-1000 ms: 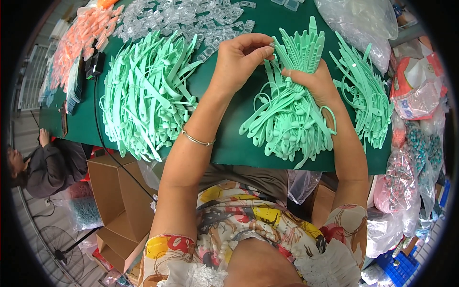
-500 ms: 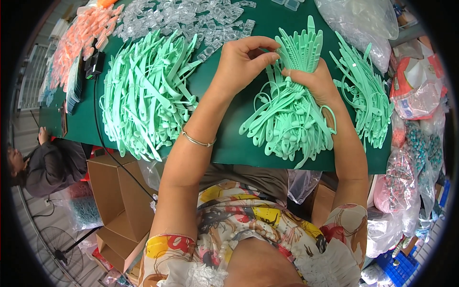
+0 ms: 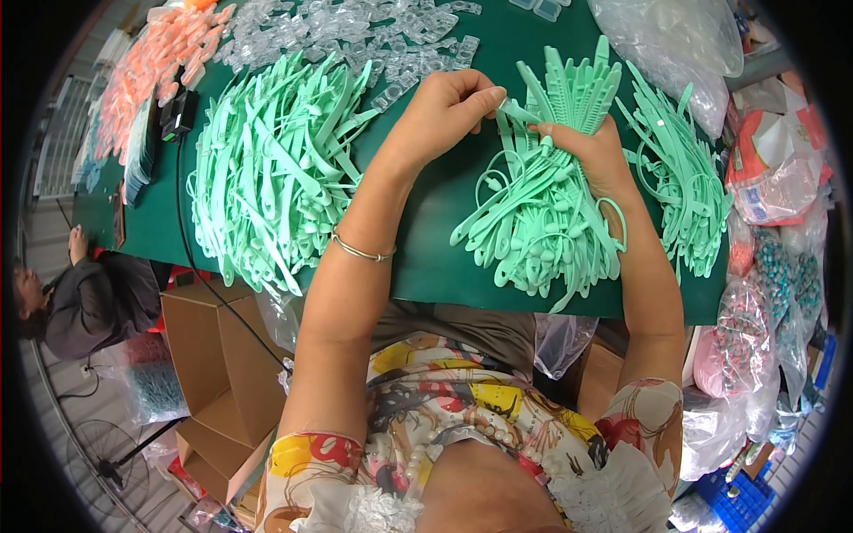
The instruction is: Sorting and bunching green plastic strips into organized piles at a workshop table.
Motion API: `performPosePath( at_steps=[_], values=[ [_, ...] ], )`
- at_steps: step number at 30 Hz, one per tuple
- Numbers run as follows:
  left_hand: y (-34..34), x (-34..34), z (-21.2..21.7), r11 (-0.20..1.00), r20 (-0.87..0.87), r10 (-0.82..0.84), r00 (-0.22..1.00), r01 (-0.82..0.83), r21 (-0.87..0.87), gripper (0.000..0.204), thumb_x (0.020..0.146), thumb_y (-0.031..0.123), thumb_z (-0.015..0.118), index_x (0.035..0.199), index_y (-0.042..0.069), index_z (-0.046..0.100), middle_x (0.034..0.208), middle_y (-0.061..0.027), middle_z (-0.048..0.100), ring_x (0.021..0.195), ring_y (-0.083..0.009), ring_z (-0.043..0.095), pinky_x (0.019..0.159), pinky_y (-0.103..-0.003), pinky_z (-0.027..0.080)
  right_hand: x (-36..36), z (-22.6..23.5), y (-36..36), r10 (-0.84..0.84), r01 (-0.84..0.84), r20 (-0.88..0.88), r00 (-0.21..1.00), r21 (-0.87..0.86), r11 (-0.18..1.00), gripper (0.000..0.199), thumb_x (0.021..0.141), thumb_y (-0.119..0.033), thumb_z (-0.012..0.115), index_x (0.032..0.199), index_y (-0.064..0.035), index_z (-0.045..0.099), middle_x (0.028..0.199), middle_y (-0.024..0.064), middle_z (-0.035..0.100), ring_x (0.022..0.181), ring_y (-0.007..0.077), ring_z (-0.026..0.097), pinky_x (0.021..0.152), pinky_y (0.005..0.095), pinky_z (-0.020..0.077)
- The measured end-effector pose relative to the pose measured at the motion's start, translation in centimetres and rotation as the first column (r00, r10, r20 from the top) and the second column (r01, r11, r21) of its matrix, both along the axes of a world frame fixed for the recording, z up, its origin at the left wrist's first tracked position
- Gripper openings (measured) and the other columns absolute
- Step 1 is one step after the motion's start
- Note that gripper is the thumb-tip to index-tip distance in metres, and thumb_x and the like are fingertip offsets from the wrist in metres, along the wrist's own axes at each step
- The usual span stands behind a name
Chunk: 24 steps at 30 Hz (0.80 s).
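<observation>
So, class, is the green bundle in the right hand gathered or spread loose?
Gathered: the green bundle is narrow where the right hand clasps it, fanning out above and below.

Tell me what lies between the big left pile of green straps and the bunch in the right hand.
In the head view, the left forearm crosses that stretch; green tabletop shows between it and the bunch.

A thick bundle of mint-green straps [image 3: 542, 226] is gathered in the right hand [image 3: 597, 153], ribbed ends fanning away, loops and rounded ends spilling nearer. One strap [image 3: 521, 112] angles left, its tip at the left hand's [image 3: 451, 117] fingertips.
</observation>
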<state>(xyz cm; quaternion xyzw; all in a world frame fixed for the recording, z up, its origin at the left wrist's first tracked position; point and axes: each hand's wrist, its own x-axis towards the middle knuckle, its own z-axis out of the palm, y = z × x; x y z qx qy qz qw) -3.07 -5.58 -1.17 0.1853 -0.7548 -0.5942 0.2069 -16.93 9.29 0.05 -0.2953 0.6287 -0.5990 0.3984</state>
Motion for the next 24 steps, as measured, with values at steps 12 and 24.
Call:
performPosePath(
  at_steps=[12,24],
  values=[
    [1.1,-1.0,-0.7,0.937,0.075,0.026,0.997,0.002,-0.349,0.027,0.083,0.022,0.061,0.073,-0.003,0.060,0.058,-0.0031,0.053,0.055,-0.0083,0.044,0.050,-0.027,0.037,0.1,-0.5,0.2,-0.012,0.007,-0.078,0.997,-0.068,0.998,0.033,0.071,-0.003,0.066,0.103,0.0035,0.060,0.091,0.0093,0.065,0.079,0.0145,0.062,0.071,0.0272,0.0497],
    [3.0,-1.6,-0.9,0.997,0.096,0.070,0.993,-0.072,0.013,0.027,0.084,0.021,0.062,0.072,-0.003,0.062,0.061,-0.0023,0.058,0.054,-0.0058,0.047,0.049,-0.022,0.037,-0.6,-0.9,-0.1,0.068,-0.076,-0.186,0.980,-0.032,0.997,0.036,0.069,-0.007,0.074,0.100,0.0016,0.060,0.093,0.0080,0.065,0.083,0.0145,0.062,0.075,0.0274,0.0487]
  ],
)
